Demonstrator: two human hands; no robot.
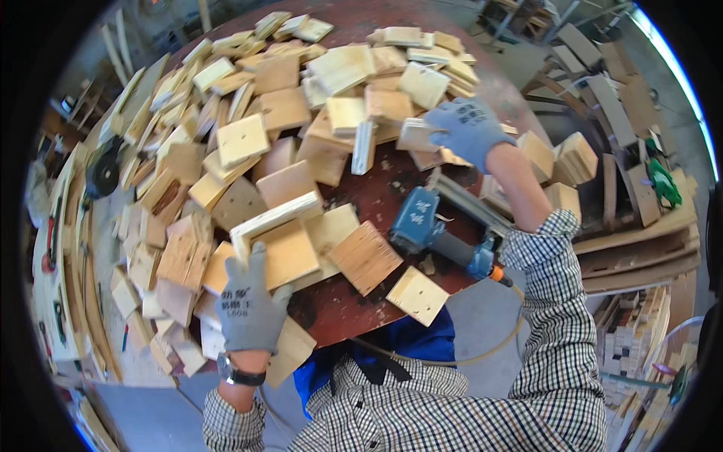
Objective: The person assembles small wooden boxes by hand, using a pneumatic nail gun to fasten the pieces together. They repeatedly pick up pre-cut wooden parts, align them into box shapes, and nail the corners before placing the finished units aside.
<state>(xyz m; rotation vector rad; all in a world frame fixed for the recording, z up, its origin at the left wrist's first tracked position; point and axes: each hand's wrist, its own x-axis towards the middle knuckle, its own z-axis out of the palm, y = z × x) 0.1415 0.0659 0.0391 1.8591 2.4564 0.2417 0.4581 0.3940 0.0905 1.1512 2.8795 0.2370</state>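
My left hand, in a grey work glove, grips the near left corner of a pale wooden piece. A narrow plywood strip stands along that piece's far edge. Some of the left fingertips are hidden behind the wood. Farther off to the right, my right hand, gloved the same way, has its fingers closed on a small wooden block at the pile's edge. Between the hands, a blue pneumatic nail gun lies on the dark red tabletop, its hose fitting toward me.
A large heap of wooden blocks covers the far and left tabletop. One loose block sits at the near edge. An air hose hangs below it. Stacked blocks stand at right, beyond them curved boards. A black tape dispenser-like object is at left.
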